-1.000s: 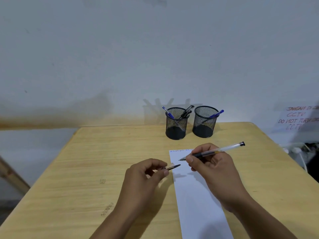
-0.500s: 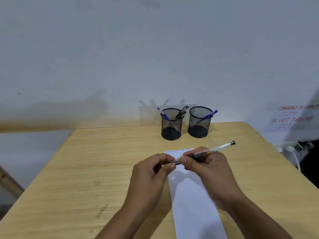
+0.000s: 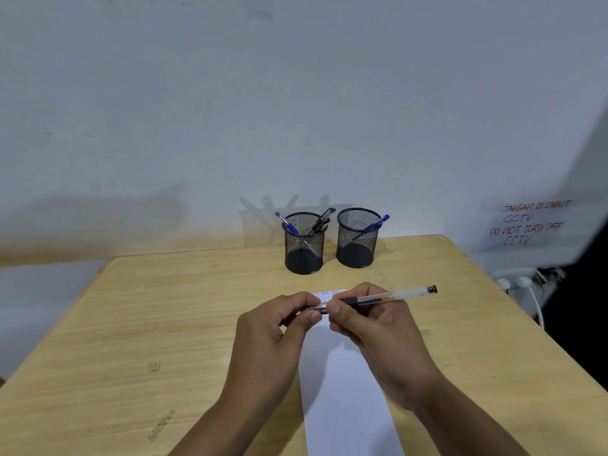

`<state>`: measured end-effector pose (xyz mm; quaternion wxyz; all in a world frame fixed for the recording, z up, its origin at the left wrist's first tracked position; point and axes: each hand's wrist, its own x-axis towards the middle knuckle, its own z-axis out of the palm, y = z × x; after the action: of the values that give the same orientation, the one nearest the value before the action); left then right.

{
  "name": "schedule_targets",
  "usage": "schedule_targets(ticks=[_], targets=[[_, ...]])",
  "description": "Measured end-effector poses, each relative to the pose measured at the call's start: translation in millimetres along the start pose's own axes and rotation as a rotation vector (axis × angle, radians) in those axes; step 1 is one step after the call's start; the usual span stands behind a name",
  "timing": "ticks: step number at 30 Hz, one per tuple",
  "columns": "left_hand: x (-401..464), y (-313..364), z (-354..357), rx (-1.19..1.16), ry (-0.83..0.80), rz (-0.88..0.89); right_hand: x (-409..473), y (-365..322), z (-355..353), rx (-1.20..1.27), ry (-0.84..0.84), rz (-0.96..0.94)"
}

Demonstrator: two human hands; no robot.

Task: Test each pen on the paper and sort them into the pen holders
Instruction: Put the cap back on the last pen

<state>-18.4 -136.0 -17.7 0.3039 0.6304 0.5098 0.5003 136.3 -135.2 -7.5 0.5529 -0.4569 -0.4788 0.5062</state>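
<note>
Pen (image 3: 388, 296) — between both hands' grip

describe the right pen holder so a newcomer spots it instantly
At the far edge of the wooden table, against the wall, two black mesh cups stand side by side. The right holder is the one nearer the wall sign. It holds one blue pen, while the left holder has several.

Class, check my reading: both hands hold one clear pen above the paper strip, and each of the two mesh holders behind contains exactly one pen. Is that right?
Not quite. In the head view only the right holder contains one pen; the left holder has several, one blue and some black. The rest stands: left hand and right hand hold the clear pen above the paper strip.
</note>
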Motion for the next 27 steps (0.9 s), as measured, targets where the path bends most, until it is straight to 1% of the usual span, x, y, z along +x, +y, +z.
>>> schedule_targets(ticks=[3, 5, 7, 9, 11, 12, 14, 16, 19, 21, 23, 27], targets=[[5.4, 6.9, 9.6, -0.024, 0.0, 0.003, 3.9, 2.4, -4.2, 0.054, 0.063, -0.015], [12.5, 11.2, 19.6, -0.083, -0.015, -0.043, 9.5, 0.6, -7.3, 0.163, 0.124, -0.015], [20.8, 13.1, 30.2, -0.147, -0.066, -0.092, 17.4, -4.6, -10.2, 0.238, 0.161, -0.02], [30.4, 11.1, 41.1, -0.174, -0.115, -0.111, 28.6, -10.4, -16.9, 0.256, 0.221, -0.037], [43.8, 5.6, 52.9, -0.161, -0.127, -0.131, 42.1, -17.4, -29.6, 0.205, 0.284, -0.065], [51.9, 2.2, 59.4, -0.133, -0.128, -0.143, 48.8, -22.1, -37.9, 0.111, 0.32, -0.081], [70.2, -3.5, 72.8, -0.055, -0.13, -0.165, 64.0, -30.9, -57.6, -0.202, 0.382, -0.119], [89.6, -8.7, 87.9, -0.002, -0.126, -0.205, 80.9, -40.9, -75.8, -0.476, 0.395, -0.17], [116.5, -19.1, 112.8, 0.045, -0.116, -0.256, 107.7, -54.3, -93.5, -0.723, 0.397, -0.212], [129.3, -25.9, 129.2, 0.094, -0.095, -0.275, 126.0, -60.3, -98.3, -0.884, 0.352, -0.236], [138.6, -32.7, 144.1, 0.099, -0.068, -0.299, 143.7, -64.6, -97.1, -1.044, 0.264, -0.256], [152.2, -37.1, 162.3, 0.094, 0.017, -0.302, 173.1, -61.3, -84.3, -1.281, 0.11, -0.251]])
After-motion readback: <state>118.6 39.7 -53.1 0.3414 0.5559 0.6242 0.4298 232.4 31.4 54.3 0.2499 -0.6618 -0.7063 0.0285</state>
